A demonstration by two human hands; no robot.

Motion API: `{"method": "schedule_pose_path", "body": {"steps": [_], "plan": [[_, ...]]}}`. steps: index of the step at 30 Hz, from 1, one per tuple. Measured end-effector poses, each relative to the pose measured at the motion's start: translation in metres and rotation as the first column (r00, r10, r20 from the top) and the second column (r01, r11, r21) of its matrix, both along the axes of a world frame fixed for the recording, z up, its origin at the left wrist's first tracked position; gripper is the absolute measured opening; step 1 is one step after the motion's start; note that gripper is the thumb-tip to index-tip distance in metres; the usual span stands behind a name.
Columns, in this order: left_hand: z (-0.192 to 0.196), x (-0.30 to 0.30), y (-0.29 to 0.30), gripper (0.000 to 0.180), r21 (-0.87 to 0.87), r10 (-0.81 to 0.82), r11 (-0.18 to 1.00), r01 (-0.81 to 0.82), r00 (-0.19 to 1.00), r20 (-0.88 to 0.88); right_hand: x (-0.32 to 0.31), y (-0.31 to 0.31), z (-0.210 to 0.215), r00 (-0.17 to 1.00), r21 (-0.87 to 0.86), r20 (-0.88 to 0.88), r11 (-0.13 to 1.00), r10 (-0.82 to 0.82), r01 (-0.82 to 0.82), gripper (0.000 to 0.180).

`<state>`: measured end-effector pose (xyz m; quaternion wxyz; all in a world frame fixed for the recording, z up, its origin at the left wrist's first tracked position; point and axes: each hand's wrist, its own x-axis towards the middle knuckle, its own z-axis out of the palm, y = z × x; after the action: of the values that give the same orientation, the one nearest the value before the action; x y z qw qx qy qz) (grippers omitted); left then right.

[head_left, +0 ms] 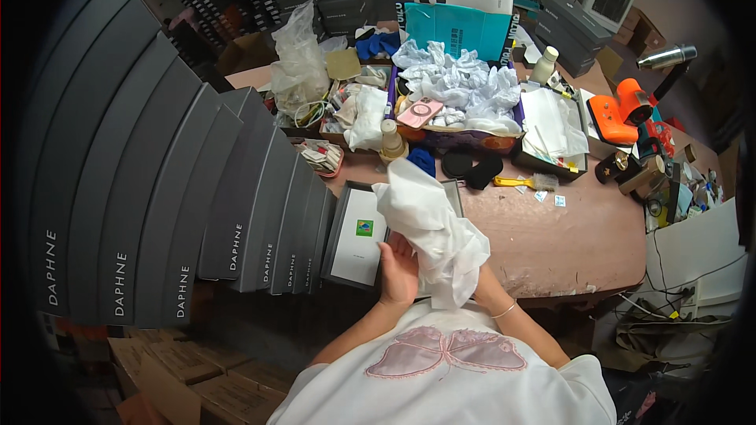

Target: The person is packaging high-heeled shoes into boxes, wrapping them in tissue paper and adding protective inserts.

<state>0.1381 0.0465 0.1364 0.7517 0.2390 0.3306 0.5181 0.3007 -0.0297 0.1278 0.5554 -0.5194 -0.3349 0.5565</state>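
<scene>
A crumpled white tissue-paper bundle (435, 236) is held up in front of my body, over the near table edge; whatever it may wrap is hidden. My left hand (400, 271) cups its left side, thumb apart and fingertips partly behind the paper. On the other side, my right hand goes under the bundle; only the wrist and its heel (491, 290) show, so its fingers are hidden. Beneath and left of the bundle lies an open grey shoe box (337, 256), with a white card (357, 256) bearing a small green picture inside.
Tall stacked grey shoe boxes (169, 189) rise on my left. Behind stand a box of crumpled white paper (461, 83) with a pink phone (420, 112), and a bottle (392, 142). A yellow-handled brush (528, 182) lies right of centre; an orange device (614, 120) stands farther right.
</scene>
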Motion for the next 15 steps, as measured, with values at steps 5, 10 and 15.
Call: {"method": "schedule_pose_path", "body": {"steps": [5, 10, 15], "plan": [[-0.013, -0.025, 0.04, 0.055, 0.003, -0.34, 0.939, 0.343, 0.931, 0.132, 0.037, -0.007, 0.01, 0.978, 0.033, 0.147, 0.988, 0.146, -0.152, 0.06], [-0.018, -0.025, 0.09, 0.029, 0.011, 0.009, 1.0, -0.01, 0.998, 0.065, 0.047, -0.005, -0.006, 0.956, -0.098, 0.285, 0.994, 0.066, -0.04, 0.047], [0.114, -0.029, 0.126, 0.019, 0.336, 0.384, 0.859, -0.387, 0.92, 0.079, 0.055, 0.01, -0.014, 0.923, -0.264, 0.377, 0.964, 0.081, 0.023, 0.043]]}}
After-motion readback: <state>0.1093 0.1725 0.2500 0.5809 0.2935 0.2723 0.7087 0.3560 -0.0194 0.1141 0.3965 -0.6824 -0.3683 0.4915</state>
